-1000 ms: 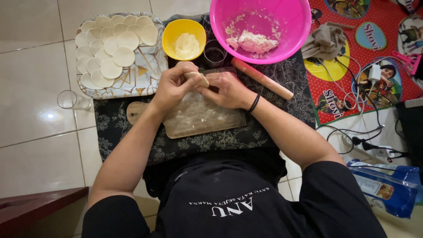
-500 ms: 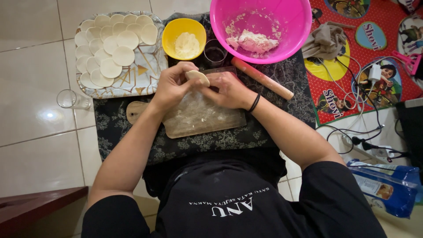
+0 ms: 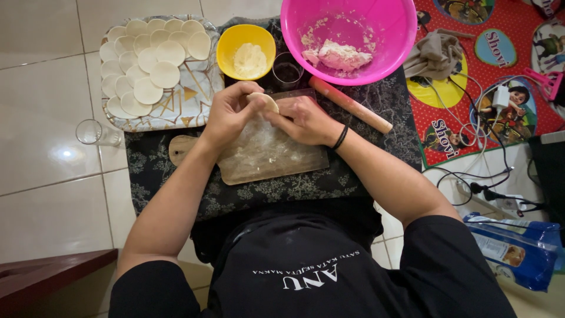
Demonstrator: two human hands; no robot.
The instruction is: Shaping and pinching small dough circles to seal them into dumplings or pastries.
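A small pale piece of dough (image 3: 264, 100) is pinched between my left hand (image 3: 228, 112) and my right hand (image 3: 303, 119), just above the far edge of a floured wooden board (image 3: 265, 159). The right wrist wears a black band. A wooden rolling pin (image 3: 351, 105) lies to the right of my hands. Behind them stand a pink bowl (image 3: 388, 29) with a lump of dough, a yellow bowl (image 3: 232, 44) of flour and a small dark cup (image 3: 288, 70). A patterned tray (image 3: 194, 100) at the far left carries several flat round dough discs.
The board rests on a dark floral cloth (image 3: 282, 191) on a tiled floor. An empty glass (image 3: 93, 132) stands left of the cloth. A red cartoon mat (image 3: 471, 76) with a rag, charger and cables lies right; a blue packet (image 3: 518, 250) sits at the lower right.
Both hands have kept working the dough piece in the same place; the fingers shifted slightly. Nothing else moved.
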